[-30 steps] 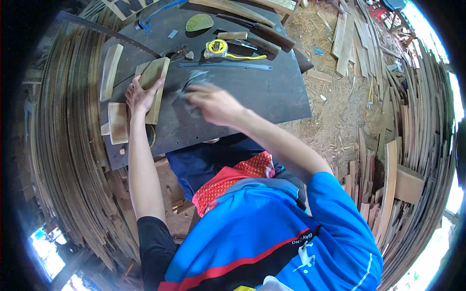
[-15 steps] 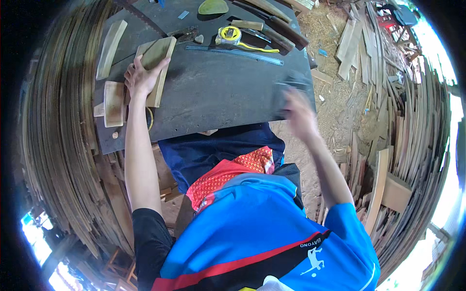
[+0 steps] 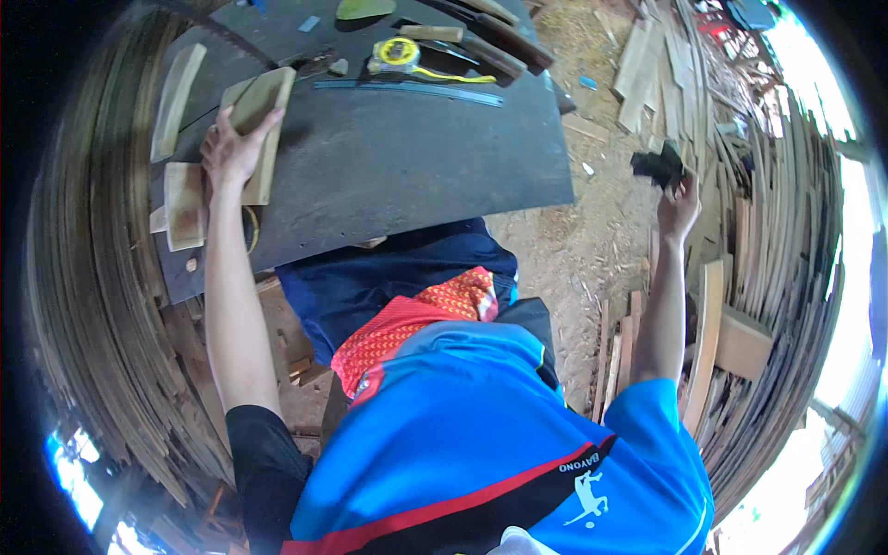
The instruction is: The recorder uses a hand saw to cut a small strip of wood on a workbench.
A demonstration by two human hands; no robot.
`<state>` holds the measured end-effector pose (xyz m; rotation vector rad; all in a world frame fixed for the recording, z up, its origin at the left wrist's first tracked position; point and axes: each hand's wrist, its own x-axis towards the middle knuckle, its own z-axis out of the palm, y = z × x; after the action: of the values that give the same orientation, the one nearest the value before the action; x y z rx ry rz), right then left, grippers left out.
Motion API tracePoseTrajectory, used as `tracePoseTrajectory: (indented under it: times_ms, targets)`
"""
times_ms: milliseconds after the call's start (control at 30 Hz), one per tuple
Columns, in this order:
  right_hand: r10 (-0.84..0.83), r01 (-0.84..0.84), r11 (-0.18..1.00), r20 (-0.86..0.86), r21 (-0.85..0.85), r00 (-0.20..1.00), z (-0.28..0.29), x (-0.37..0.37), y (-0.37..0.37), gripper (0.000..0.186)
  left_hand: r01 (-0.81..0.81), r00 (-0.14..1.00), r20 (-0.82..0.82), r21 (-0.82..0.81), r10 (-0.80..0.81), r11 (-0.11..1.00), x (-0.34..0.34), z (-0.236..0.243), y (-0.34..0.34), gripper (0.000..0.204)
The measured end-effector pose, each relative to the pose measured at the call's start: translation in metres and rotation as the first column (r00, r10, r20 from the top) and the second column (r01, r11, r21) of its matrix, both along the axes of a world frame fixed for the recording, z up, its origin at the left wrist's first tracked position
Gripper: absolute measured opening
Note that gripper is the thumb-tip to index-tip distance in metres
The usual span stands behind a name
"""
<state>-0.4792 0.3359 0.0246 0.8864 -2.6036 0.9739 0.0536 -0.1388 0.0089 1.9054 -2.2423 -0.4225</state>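
My left hand point(image 3: 233, 155) grips a wooden block point(image 3: 262, 97) at the table's left side, with the thumb over its right part and the fingers along its left. Out past the table's right edge, my right hand point(image 3: 680, 211) pinches a crumpled black piece, perhaps cloth or sandpaper point(image 3: 659, 166), holding it above the floor. Beside the left wrist lies a short curved wooden piece point(image 3: 185, 208). Another, longer curved wooden piece point(image 3: 178, 102) rests farther back on the left. Part of a round yellow-edged thing point(image 3: 250, 228) shows behind the left forearm.
On the dark table point(image 3: 407, 157) lie a metal ruler point(image 3: 407, 92), a yellow tape measure point(image 3: 396, 55), wooden-handled tools point(image 3: 499, 55) and a saw blade point(image 3: 217, 28). Stacked boards point(image 3: 102, 231) rise at left, and more wood strips point(image 3: 777, 250) lean at right above a floor of shavings point(image 3: 546, 240).
My right hand has swung right, off the table's edge, carrying the black piece with it. The left hand keeps its hold on the wooden block. The whole view has shifted slightly.
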Motion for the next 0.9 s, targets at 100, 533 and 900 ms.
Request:
tracePoseTrajectory:
  times_ms: [100,533,900]
  targets:
    - [-0.205,0.226,0.901,-0.093,0.37,0.974,0.012,-0.035,0.018,0.032,-0.015,0.999,0.031,-0.042,0.016,0.999,-0.003,-0.002,-0.002,0.122]
    - [0.012,-0.019,0.963,0.029,0.271,1.0,0.016,-0.042,0.069,0.025,0.048,0.999,0.024,-0.017,-0.047,0.999,-0.005,-0.005,-0.018,0.124]
    - [0.831,-0.822,0.549,0.009,0.154,0.557,0.05,0.217,-0.237,0.029,-0.039,0.999,0.027,0.041,0.038,0.998,-0.008,0.005,0.005,0.128]
